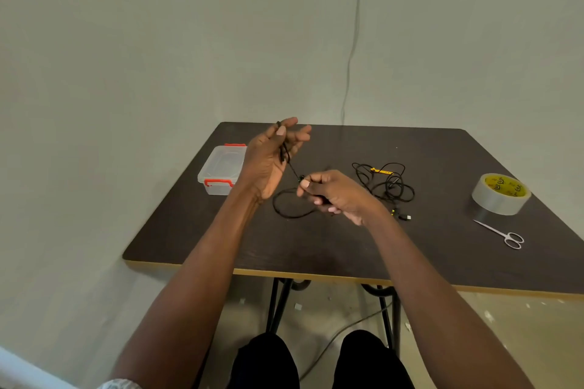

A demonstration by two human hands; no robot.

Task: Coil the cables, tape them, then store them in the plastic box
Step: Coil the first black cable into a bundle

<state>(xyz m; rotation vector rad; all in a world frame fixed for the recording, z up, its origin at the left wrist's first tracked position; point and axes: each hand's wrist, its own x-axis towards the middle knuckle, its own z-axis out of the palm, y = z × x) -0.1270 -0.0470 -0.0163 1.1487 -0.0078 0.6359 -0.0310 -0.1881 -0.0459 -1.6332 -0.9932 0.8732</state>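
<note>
A thin black cable [286, 213] runs between both hands above the dark table [316, 249]. My left hand [271, 158] is raised, palm towards me, with a few turns of the cable pinched between thumb and fingers. My right hand [335, 196] pinches the same cable lower down, and a loop of it lies on the table below. A second black cable [387, 183] with yellow parts lies tangled to the right. The clear plastic box [221, 172] with red clips stands closed at the left, partly behind my left hand.
A roll of grey tape [501, 194] with a yellow core sits at the right of the table. Small silver scissors [502, 234] lie in front of it. A wall rises just behind the table, with a thin wire [355, 41] hanging down it.
</note>
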